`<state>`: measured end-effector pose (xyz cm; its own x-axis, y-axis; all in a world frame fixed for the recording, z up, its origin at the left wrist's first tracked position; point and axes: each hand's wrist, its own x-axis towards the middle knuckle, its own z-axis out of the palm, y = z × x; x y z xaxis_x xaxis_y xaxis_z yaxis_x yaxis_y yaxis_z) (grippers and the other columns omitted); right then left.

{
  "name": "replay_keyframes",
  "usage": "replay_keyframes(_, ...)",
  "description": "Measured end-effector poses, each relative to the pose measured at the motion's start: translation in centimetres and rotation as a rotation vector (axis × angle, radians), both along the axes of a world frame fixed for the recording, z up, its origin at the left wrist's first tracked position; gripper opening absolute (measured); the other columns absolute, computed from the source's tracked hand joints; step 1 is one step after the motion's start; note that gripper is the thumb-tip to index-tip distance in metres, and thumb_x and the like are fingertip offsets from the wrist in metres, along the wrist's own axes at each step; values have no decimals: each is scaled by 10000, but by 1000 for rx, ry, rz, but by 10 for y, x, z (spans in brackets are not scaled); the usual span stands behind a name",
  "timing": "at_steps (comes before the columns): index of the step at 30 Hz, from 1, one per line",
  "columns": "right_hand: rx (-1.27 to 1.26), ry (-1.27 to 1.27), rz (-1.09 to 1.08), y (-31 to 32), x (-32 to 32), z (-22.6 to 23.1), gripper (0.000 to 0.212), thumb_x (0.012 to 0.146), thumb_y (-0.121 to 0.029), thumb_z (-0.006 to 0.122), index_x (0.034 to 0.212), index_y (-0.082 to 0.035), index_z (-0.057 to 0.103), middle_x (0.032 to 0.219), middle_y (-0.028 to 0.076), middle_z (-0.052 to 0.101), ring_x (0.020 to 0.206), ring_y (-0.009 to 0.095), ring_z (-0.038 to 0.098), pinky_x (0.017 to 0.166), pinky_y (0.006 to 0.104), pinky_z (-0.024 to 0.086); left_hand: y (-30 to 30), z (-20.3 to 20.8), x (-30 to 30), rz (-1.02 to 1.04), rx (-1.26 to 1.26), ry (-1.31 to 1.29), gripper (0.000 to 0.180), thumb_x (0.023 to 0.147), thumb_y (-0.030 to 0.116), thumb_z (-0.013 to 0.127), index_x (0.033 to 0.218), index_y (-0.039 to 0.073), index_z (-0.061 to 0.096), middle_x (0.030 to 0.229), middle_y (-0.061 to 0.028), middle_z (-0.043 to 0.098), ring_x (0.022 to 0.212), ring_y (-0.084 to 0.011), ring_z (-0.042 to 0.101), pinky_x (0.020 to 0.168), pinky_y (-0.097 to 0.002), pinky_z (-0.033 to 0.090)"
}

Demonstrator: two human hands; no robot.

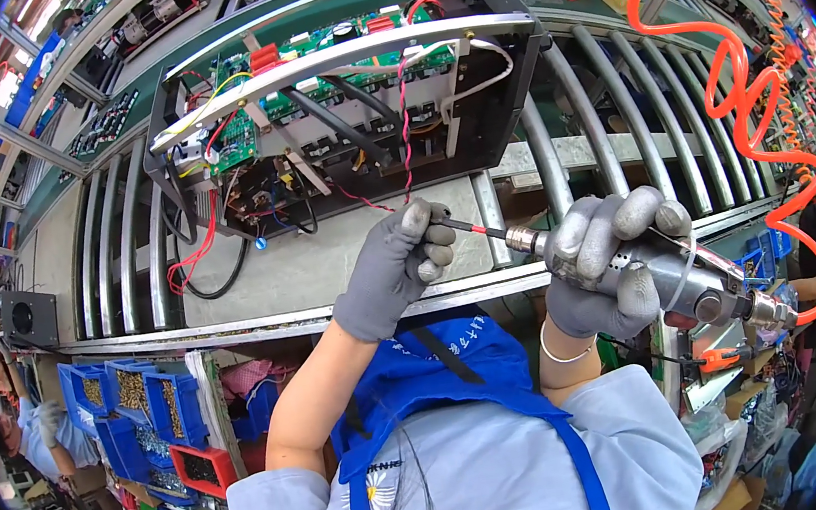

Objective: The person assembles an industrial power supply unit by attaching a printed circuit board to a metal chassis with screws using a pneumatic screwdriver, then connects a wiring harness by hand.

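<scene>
My right hand (615, 257), in a grey glove, is wrapped round a silver pneumatic screwdriver (677, 275). Its long bit (478, 229), dark with a red band, points left. My left hand (395, 272), gloved too, pinches at the tip of that bit; whether a small screw is also between the fingers is hidden. Beyond both hands stands an open black metal chassis (505, 133) with green circuit boards (239, 138), cables and a twisted red-and-black wire (405, 129) hanging toward my left hand. Loose red wires (210, 242) and a black cable spill from its left end.
The chassis rests over a roller conveyor (599, 122) with a grey plate (329, 264). An orange coiled air hose (737, 97) runs from above to the screwdriver's rear. Blue bins (174, 408) of screws and a red bin (206, 469) sit at lower left. Another person (51, 437) is at far left.
</scene>
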<state>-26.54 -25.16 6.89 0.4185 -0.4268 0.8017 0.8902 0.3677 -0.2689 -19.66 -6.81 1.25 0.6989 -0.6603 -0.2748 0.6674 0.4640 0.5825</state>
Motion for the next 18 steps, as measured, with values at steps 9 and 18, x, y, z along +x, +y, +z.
replay_keyframes(9, -31, -115, -71, -36, -3, 30, 517, 869, -104, 616, 1353, -3, 465, 1014, 123, 558, 557, 119, 512, 551, 309, 516, -35, 53, 19, -107, 9, -181, 411, 981, 380, 571, 1150, 7, 535, 829, -45, 569, 650, -91, 543, 465, -184, 396)
replay_keyframes(18, -301, -190, -118, -78, 8, 90, 463, 914, -189, 597, 1350, -79, 491, 757, 30, 462, 618, 160, 392, 513, 317, 367, -68, 110, 58, -196, 190, -514, 595, 966, 565, 508, 1011, -20, 610, 732, -83, 642, 558, -124, 606, 445, -211, 434)
